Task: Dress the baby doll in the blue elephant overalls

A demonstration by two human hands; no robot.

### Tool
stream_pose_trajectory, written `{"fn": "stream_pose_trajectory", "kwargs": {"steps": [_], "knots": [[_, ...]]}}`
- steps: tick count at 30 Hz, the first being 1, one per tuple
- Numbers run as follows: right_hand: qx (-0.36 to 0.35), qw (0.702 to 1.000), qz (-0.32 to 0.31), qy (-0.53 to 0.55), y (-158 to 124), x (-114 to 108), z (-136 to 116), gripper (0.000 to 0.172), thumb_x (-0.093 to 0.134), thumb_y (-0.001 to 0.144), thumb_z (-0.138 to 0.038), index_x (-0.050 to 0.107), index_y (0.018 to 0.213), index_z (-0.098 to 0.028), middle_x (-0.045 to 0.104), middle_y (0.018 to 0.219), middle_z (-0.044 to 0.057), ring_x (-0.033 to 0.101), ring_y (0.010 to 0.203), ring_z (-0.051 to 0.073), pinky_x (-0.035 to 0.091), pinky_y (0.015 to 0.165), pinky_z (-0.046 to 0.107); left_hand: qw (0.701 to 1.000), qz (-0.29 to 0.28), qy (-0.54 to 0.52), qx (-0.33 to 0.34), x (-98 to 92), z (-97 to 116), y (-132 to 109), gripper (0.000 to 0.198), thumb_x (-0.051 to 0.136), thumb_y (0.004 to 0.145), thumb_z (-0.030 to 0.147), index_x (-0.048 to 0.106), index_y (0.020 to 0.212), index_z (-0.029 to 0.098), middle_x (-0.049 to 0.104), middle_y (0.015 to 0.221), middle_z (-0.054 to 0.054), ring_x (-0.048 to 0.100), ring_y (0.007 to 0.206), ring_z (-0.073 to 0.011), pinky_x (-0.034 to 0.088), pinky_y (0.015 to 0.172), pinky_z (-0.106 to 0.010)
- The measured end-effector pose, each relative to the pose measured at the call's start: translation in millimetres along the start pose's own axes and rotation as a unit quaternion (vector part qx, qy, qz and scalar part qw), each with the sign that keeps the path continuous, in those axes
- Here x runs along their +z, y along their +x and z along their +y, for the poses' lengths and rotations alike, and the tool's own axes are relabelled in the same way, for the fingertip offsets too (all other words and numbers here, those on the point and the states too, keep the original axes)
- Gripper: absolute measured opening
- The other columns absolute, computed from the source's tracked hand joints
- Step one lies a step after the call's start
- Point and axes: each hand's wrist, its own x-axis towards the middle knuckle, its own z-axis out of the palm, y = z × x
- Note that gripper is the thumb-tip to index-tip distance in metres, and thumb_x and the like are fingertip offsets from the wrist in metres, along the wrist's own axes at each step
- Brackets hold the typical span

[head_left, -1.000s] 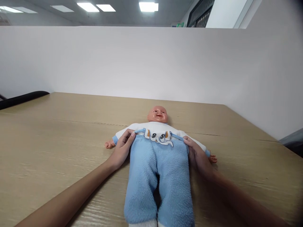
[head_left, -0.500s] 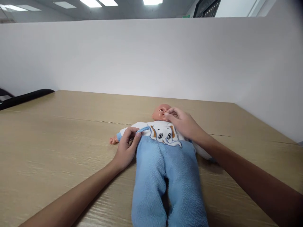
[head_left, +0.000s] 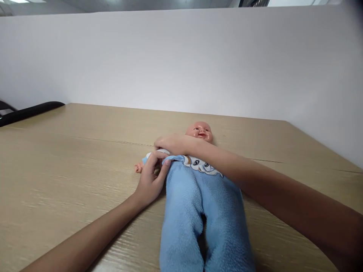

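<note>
A baby doll [head_left: 200, 130] lies on its back on the table, head away from me. It wears a white top and fuzzy blue overalls [head_left: 207, 211] with an elephant patch [head_left: 202, 165] at the chest. My left hand [head_left: 154, 170] pinches the blue strap edge of the overalls at the doll's side. Across the doll's chest reaches my right hand [head_left: 172, 143], near the doll's shoulder on the left of the view. Its fingers curl down and their tips are hidden, so I cannot see what they touch. The doll's small hand [head_left: 138, 167] shows beyond my left fingers.
The wooden table [head_left: 70, 170] has a seam running across it. A white partition [head_left: 170, 64] stands along its far side and right. At the left edge is a black curved object [head_left: 34, 111], perhaps a chair back.
My right hand has moved left from the doll's face across its chest to the far shoulder, its forearm now covering part of the patch. My left hand keeps its pinch. The view has tipped down slightly.
</note>
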Motion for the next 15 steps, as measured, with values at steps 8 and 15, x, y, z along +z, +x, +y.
{"fn": "stream_pose_trajectory", "kwargs": {"steps": [8, 15], "knots": [[-0.013, 0.99, 0.141, 0.023, -40, -15, 7, 0.031, 0.06, 0.086, -0.014, 0.066, 0.116, -0.02, 0.075, 0.113, 0.006, 0.067, 0.099, 0.022, 0.047, 0.087, 0.032, 0.998, 0.031, 0.035, 0.039, 0.9, -1, -8, 0.015, 0.061, 0.109, 0.035, 0.067, 0.102, 0.024, 0.066, 0.096, -0.004, 0.059, 0.09, -0.0207, 0.045, 0.086, -0.033], [0.018, 0.982, 0.149, 0.116, -56, -12, 14, 0.045, 0.053, 0.076, -0.001, 0.07, 0.113, -0.02, 0.077, 0.112, 0.003, 0.069, 0.102, 0.02, 0.05, 0.091, 0.03, 0.971, 0.096, 0.077, 0.202, 2.4, -1, -16, 0.014, 0.058, 0.108, 0.026, 0.068, 0.118, 0.028, 0.06, 0.123, -0.01, 0.06, 0.121, -0.0273, 0.047, 0.11, -0.045]]}}
